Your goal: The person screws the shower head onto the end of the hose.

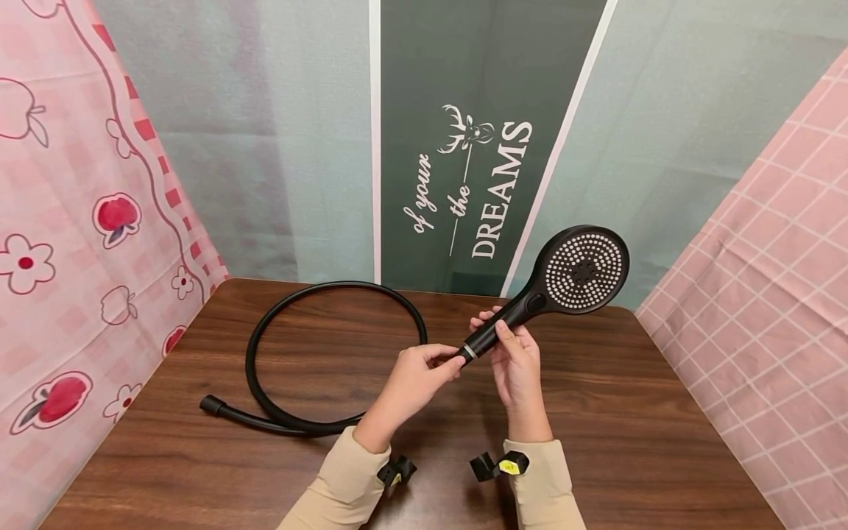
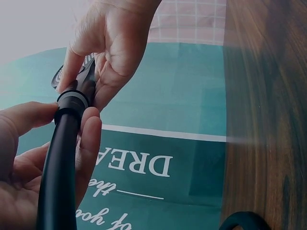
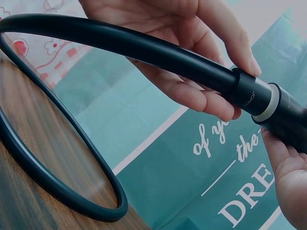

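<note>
A black handheld shower head [image 1: 586, 269], its round face dotted with pale nozzles, is held above the table, tilted up to the right. My right hand [image 1: 517, 368] grips its handle [image 1: 486, 337]. At the handle's lower end, my left hand [image 1: 417, 375] pinches the collar [image 3: 249, 93] of a black shower hose [image 1: 250, 353] between thumb and fingers. Collar and handle meet in line, with a pale ring [image 3: 268, 103] at the joint. From the collar the hose [image 2: 57, 177] runs down under the left hand and loops on the table.
The hose's other end fitting [image 1: 212, 405] lies on the brown wooden table [image 1: 609, 442] at the left. A green-grey cloth [image 1: 318, 147] with white lettering hangs behind. Pink patterned cloths stand at left [image 1: 59, 294] and right [image 1: 762, 316]. Each sleeve carries a small black wrist mount [image 1: 500, 465].
</note>
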### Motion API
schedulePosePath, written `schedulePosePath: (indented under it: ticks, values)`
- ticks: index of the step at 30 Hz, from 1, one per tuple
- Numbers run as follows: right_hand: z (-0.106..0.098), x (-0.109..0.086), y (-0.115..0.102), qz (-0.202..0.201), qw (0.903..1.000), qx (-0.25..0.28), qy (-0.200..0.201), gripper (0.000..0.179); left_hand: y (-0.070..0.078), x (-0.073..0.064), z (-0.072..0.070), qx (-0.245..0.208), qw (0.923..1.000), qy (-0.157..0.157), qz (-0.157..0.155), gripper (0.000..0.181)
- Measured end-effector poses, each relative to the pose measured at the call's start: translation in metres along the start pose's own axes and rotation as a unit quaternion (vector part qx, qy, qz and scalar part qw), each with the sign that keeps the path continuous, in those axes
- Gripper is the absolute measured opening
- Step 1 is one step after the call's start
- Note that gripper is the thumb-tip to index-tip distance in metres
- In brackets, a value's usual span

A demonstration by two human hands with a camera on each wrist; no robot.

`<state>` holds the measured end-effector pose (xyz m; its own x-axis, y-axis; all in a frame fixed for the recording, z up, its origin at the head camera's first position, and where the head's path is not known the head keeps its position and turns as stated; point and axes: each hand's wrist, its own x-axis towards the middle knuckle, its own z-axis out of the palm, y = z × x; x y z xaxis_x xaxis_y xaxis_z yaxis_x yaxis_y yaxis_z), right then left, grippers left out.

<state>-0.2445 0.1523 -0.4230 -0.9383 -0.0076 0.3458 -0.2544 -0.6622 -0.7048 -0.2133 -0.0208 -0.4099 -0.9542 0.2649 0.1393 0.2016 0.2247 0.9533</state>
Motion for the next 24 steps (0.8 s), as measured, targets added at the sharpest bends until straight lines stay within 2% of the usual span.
schedulePosePath:
  ticks: [14,24]
  values:
    - [0.0004,0.0,0.0005,-0.003,1.0,0.004,0.001,0.022,0.0008,0.0006,0.0009,0.017,0.9998,0.012,0.003,0.029]
    - [0.0008,-0.0001,0.0,-0.004,0.9999,0.009,-0.003,0.022,-0.0011,0.0014,-0.0001,-0.001,1.0,0.002,0.0,0.032]
